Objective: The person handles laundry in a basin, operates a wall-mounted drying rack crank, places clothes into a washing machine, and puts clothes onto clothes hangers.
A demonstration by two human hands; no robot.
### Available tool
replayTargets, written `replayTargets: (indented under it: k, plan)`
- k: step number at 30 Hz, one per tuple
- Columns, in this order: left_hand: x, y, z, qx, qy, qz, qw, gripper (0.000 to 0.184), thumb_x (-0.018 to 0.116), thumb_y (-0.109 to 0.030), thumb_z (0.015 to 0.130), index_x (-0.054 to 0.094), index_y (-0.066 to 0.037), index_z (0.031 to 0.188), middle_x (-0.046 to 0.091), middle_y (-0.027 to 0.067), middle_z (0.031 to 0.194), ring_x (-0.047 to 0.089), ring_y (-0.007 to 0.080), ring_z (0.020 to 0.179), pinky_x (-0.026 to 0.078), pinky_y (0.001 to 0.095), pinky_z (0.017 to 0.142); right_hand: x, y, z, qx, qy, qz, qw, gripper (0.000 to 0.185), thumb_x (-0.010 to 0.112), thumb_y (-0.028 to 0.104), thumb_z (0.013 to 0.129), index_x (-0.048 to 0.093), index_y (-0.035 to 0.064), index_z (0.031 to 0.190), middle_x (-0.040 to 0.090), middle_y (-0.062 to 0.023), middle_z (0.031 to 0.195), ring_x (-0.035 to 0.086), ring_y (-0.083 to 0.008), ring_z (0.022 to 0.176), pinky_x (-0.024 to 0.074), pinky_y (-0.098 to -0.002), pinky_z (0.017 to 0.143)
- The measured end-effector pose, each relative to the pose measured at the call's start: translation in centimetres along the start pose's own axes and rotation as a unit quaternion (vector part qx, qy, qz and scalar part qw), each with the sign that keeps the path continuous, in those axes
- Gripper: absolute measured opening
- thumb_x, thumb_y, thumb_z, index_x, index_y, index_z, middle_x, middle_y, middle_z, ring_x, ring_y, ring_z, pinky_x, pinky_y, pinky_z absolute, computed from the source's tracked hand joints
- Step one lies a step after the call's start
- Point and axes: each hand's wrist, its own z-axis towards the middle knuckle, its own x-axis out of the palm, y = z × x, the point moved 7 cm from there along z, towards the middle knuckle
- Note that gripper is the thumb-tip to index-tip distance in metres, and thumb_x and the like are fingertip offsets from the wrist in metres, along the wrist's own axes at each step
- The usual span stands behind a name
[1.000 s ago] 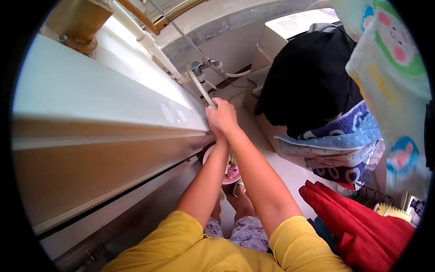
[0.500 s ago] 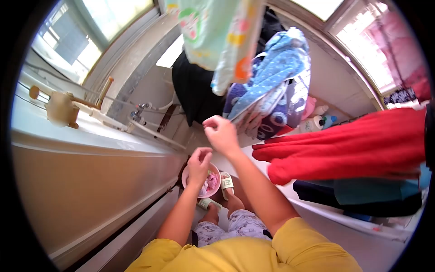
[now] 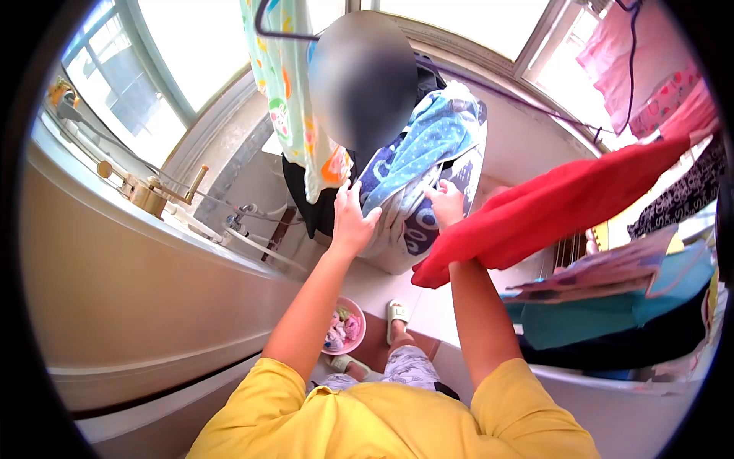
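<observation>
Light-blue cloth (image 3: 440, 130) is seen in the head view, draped over a pile of fabrics (image 3: 420, 231), beyond the two hands. The left hand (image 3: 353, 222) is held with fingers spread at the pile's near left edge; contact cannot be confirmed. The right hand (image 3: 447, 205) is placed at the near right edge; whether fabric is pinched cannot be told. The right forearm is partly hidden by a red garment (image 3: 535, 206). On the pale floor (image 3: 378, 289), a pink basin (image 3: 362, 321) is set beside the feet. The room is lit by windows (image 3: 459, 23).
</observation>
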Motion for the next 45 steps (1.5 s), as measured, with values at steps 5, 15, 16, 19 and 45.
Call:
replayTargets:
  k: [5, 15, 16, 19, 45]
  plan:
    - [0.2, -0.1, 3.2, -0.074, -0.051, 0.008, 0.996, 0.063, 0.067, -0.018, 0.072, 0.043, 0.001, 0.127, 0.033, 0.0225, 0.137, 0.034, 0.0372, 0.125, 0.028, 0.0404, 0.105, 1.7, -0.2, 3.9, -0.022, 0.061, 0.053, 0.996, 0.067, 0.071, 0.022, 0.074, 0.043, -0.0096, 0.126, 0.058, -0.0162, 0.107, 0.056, -0.0161, 0.086, 0.0458, -0.0270, 0.069]
    - [-0.8, 3.4, 10.2, -0.091, -0.129, 0.216, 0.964, 0.099, 0.074, -0.051, 0.064, 0.030, 0.003, 0.135, 0.025, 0.0275, 0.141, 0.022, 0.0410, 0.132, 0.019, 0.0471, 0.108, 3.2, -3.2, 5.0, 0.063, 0.073, 0.209, 0.973, 0.074, 0.073, 0.016, 0.074, 0.035, -0.0123, 0.130, 0.056, -0.0141, 0.098, 0.055, -0.0148, 0.076, 0.0459, -0.0286, 0.064]
    - [-0.4, 4.2, 10.8, -0.124, -0.109, 0.216, 0.962, 0.112, 0.073, -0.059, 0.061, 0.019, 0.001, 0.140, 0.022, 0.0267, 0.143, 0.019, 0.0399, 0.134, 0.015, 0.0508, 0.108, 3.4, -3.8, 5.7, 0.039, 0.072, 0.166, 0.983, 0.073, 0.073, 0.018, 0.074, 0.036, -0.0128, 0.128, 0.057, -0.0133, 0.099, 0.053, -0.0112, 0.068, 0.0445, -0.0253, 0.056]
    - [0.3, 4.6, 11.3, -0.158, -0.077, 0.246, 0.953, 0.125, 0.073, -0.062, 0.057, 0.005, -0.002, 0.143, 0.017, 0.0246, 0.146, 0.016, 0.0369, 0.136, 0.013, 0.0530, 0.108, 4.9, -6.7, 8.4, 0.038, 0.044, 0.121, 0.991, 0.066, 0.072, 0.022, 0.077, 0.041, -0.0106, 0.126, 0.058, -0.0088, 0.086, 0.050, -0.0093, 0.058, 0.0404, -0.0233, 0.048]
    - [11.9, 1.7, 10.1, -0.025, 0.224, -0.067, 0.972, 0.095, 0.069, -0.019, 0.052, 0.033, -0.013, 0.140, 0.046, 0.0184, 0.127, 0.044, 0.0330, 0.119, 0.033, 0.0367, 0.099, 6.4, -3.2, 9.7, 0.096, 0.245, 0.252, 0.931, 0.080, 0.072, 0.053, 0.070, 0.044, -0.0046, 0.117, 0.058, -0.0092, 0.097, 0.055, -0.0185, 0.087, 0.0437, -0.0352, 0.078]
